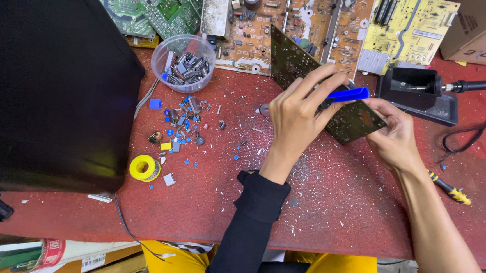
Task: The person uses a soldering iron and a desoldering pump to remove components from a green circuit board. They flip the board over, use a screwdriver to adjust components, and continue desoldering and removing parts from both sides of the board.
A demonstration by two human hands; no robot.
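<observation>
A dark circuit board (292, 63) is tilted up over the red bench. My left hand (297, 120) grips its middle together with a blue-handled tool (349, 94) that lies across the board. At the board's lower right corner, my right hand (395, 137) pinches the edge (362, 120). The tool's tip is hidden behind my fingers.
A clear plastic bowl (165, 52) of capacitors and loose small parts (182, 124) lie to the left, with a yellow solder reel (143, 167). A soldering iron stand (417, 91) sits right, a screwdriver (448, 189) beside my forearm. Several boards (318, 17) line the back; a black panel (44, 79) fills the left.
</observation>
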